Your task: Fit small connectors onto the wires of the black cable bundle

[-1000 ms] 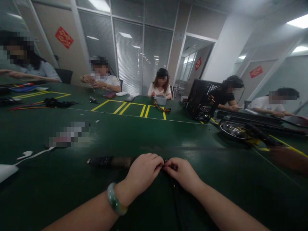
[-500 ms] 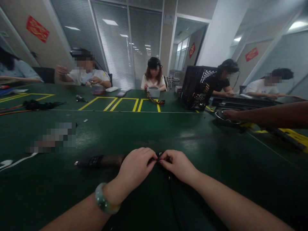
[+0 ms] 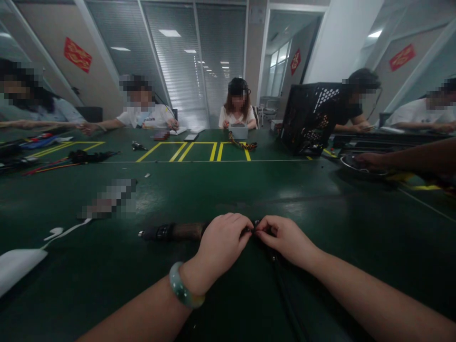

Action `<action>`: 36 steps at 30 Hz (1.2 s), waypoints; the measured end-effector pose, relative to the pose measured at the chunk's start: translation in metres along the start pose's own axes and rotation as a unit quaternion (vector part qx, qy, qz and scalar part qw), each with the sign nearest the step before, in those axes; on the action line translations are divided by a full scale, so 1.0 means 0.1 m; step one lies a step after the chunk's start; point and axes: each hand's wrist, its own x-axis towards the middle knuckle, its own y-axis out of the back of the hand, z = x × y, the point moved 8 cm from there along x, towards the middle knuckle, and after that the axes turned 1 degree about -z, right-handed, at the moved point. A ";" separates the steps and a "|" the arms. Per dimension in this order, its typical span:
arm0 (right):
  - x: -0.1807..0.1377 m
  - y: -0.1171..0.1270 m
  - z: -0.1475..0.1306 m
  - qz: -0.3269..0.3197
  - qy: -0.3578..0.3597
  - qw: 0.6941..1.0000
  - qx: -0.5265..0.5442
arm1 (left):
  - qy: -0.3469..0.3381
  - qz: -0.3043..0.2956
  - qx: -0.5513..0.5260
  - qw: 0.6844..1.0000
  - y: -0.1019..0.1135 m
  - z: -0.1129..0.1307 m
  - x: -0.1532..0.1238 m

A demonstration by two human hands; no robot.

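My left hand (image 3: 226, 240), with a green bangle (image 3: 183, 287) at the wrist, has its fingers closed in a pinch. My right hand (image 3: 287, 237) pinches directly opposite, the fingertips of both nearly meeting. Between them is a small dark part, too small and dim to name. Left of my left hand lies a dark rod-shaped thing (image 3: 187, 231) with a brown middle section and a shiny metal tip; my hand hides its right end. A black strap or cable (image 3: 285, 285) with a small shiny fitting runs from beneath my right hand toward the bottom edge.
A phone-like blurred item (image 3: 110, 197) with a white cable lies to the left, near a white object (image 3: 21, 266). Bundled wires (image 3: 89, 156) are farther back. A black computer case (image 3: 306, 118) stands at back right. Several people sit around the green table (image 3: 213, 185); another person's arm (image 3: 420, 156) reaches in from the right.
The view has swung left, so everything appears farther right. Both my hands keep their pinch. Across the table, a co-worker at the left has lowered a raised hand toward the table.
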 end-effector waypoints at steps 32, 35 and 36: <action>0.02 -0.02 0.03 -0.021 -0.014 1.000 0.009 | 0.002 0.000 -0.007 1.000 -0.01 -0.02 -0.02; 0.02 -0.02 0.02 -0.022 -0.014 1.000 0.001 | 0.003 0.002 -0.010 1.000 0.00 -0.01 -0.02; 0.02 -0.02 0.02 -0.022 -0.014 1.000 0.000 | 0.003 0.002 -0.009 1.000 -0.01 -0.01 -0.01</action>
